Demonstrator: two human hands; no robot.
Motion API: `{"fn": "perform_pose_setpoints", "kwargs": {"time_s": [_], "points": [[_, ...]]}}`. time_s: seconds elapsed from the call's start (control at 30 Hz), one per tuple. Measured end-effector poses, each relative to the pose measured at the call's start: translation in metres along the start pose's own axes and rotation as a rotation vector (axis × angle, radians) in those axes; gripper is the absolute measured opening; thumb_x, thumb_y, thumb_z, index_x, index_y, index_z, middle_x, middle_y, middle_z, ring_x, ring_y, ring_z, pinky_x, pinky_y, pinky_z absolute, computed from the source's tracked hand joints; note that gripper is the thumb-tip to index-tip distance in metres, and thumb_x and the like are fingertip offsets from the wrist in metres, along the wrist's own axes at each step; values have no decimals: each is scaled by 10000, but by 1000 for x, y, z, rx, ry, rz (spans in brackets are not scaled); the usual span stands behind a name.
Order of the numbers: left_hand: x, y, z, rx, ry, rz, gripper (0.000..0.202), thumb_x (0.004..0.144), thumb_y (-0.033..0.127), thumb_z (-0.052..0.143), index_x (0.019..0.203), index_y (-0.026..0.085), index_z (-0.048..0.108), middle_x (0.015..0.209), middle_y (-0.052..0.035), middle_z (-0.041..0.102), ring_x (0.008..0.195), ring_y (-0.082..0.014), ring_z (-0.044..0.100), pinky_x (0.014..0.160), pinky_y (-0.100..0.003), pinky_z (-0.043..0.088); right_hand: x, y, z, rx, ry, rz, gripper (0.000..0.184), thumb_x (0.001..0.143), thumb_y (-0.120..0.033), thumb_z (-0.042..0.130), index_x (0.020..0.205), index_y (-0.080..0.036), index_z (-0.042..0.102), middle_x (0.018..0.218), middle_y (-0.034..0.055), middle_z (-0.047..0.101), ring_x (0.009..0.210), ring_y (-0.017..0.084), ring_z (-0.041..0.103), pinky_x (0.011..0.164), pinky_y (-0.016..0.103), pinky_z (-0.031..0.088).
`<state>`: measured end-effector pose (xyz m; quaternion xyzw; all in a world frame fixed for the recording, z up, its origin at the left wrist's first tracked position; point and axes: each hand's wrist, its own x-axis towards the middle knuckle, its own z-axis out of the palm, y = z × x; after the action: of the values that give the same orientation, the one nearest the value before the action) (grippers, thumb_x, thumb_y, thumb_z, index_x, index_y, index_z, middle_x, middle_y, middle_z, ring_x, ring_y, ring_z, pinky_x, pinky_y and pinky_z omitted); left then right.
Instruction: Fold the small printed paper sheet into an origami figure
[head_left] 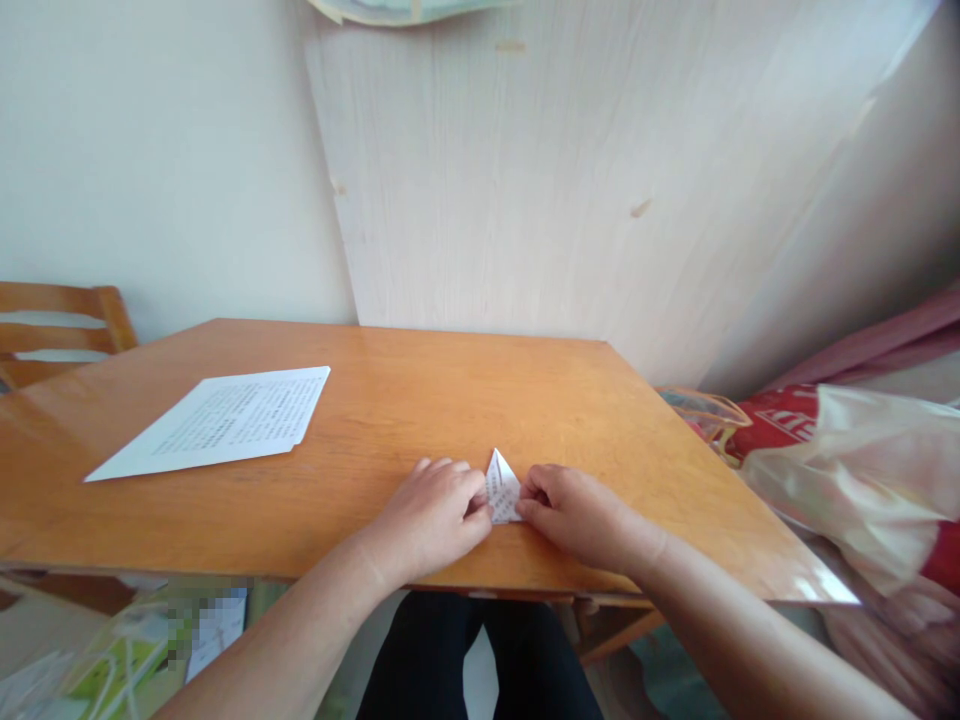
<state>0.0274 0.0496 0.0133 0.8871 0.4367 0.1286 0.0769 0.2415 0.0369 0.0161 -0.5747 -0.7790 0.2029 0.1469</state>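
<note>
Between my hands, near the front edge of the wooden table [450,400], is a small piece of folded paper [502,492] with printed text, shaped to a point at the top. My left hand [442,508] is closed on its left side, thumb and fingers bent. On the right side, my right hand [574,512] pinches the lower corner between thumb and fingers. The paper's side edges are partly hidden under my fingertips.
A stack of printed sheets [240,415] lies on the table's left part. A wooden chair [64,305] stands at the far left, and a pale wall panel [487,200] behind. Plastic bags [862,470] crowd the right side; more bags [127,650] sit below the left front edge.
</note>
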Motion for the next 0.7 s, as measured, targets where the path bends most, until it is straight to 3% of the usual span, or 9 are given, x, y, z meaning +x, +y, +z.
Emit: {"fn": "perform_pose_setpoints", "kwargs": {"time_s": [0.5, 0.7], "points": [[4, 4, -9, -34, -63, -45, 107, 846, 223, 555, 739, 210, 555, 787, -2, 635, 742, -184, 551, 697, -320, 306, 2, -5, 1, -72, 8, 38, 165, 881, -265, 529, 781, -180, 630, 789, 65, 702, 656, 157, 577, 572, 273, 295], [5, 1, -16, -146, -105, -36, 39, 870, 233, 580, 871, 238, 619, 829, 17, 670, 788, -185, 583, 708, -305, 342, -1, -5, -1, -40, -1, 51, 97, 868, -269, 574, 841, -183, 609, 807, 55, 691, 674, 159, 579, 581, 267, 297]]}}
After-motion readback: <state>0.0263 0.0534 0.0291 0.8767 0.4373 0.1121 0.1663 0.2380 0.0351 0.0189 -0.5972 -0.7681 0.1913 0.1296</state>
